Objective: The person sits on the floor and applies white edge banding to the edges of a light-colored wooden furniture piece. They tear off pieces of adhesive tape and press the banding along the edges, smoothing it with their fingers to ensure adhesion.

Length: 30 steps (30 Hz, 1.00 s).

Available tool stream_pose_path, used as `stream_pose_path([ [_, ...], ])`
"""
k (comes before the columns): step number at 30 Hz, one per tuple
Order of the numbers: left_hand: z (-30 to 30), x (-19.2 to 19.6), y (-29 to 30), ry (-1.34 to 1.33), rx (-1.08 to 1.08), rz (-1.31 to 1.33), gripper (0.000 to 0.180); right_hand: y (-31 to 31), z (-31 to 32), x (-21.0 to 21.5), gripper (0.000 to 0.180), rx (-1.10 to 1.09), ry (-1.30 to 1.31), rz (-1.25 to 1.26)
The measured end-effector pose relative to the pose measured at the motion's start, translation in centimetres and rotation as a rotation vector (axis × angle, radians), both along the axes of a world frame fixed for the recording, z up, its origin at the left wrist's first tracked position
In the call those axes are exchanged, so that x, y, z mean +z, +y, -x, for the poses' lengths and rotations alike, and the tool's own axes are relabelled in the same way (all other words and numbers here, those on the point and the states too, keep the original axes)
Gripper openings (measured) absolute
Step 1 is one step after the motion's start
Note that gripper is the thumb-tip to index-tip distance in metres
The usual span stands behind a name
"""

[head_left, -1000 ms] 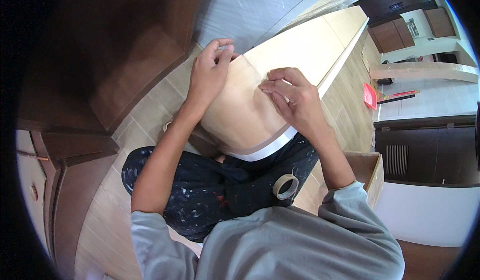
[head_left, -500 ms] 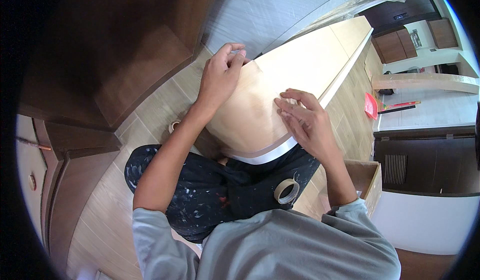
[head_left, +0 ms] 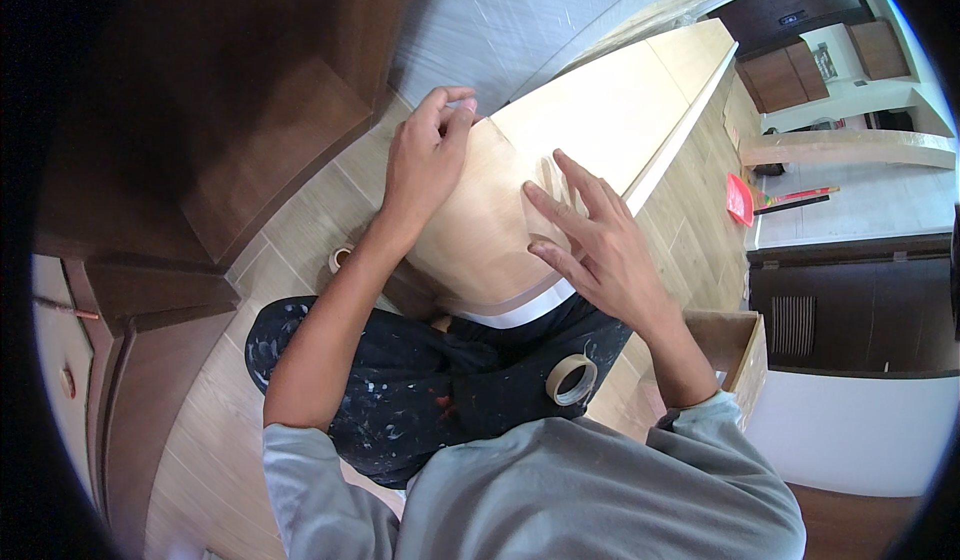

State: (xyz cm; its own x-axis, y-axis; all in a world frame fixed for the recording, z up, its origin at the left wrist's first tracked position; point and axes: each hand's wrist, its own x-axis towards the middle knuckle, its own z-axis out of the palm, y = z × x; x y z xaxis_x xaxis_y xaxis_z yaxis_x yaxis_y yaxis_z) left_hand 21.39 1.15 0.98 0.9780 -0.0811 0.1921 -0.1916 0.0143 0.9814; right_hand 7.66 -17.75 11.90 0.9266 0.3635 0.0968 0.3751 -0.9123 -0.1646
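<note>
From my remote seat I'm holding the right hand (head_left: 605, 255) with its grip apart, fingers spreading above the pale wooden panel (head_left: 600, 100); I can't tell whether they're touching. The panel is lying aslant, near end by the lap, its far end reaching toward the upper right. The left hand (head_left: 425, 160) is curling at its left edge, that grip's closure staying unreadable to me. A tape roll (head_left: 556, 372) is resting on the paint-spotted trousers (head_left: 400, 390).
</note>
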Motion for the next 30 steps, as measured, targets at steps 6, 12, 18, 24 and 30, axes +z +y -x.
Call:
stream_pose_path([
  [6,0.0,0.1,0.0,0.033,-0.012,0.02,0.037,0.5,-2.4,-0.4,0.06,0.024,-0.019,0.067],
  [12,-0.1,0.0,0.1,-0.014,-0.004,0.03,0.037,1.4,-5.5,-1.5,0.063,0.057,-0.081,0.042],
  [18,-0.2,0.1,0.3,0.045,-0.023,0.019,0.036,0.6,-3.4,-1.7,0.066,0.036,-0.075,0.03],
  [24,-0.1,0.2,0.3,0.01,-0.031,-0.016,0.036,-0.4,1.0,-0.1,0.068,-0.045,0.036,0.057],
  [30,0.3,0.5,0.5,0.002,-0.037,-0.018,0.038,-0.6,3.3,0.4,0.07,-0.087,0.057,0.158],
])
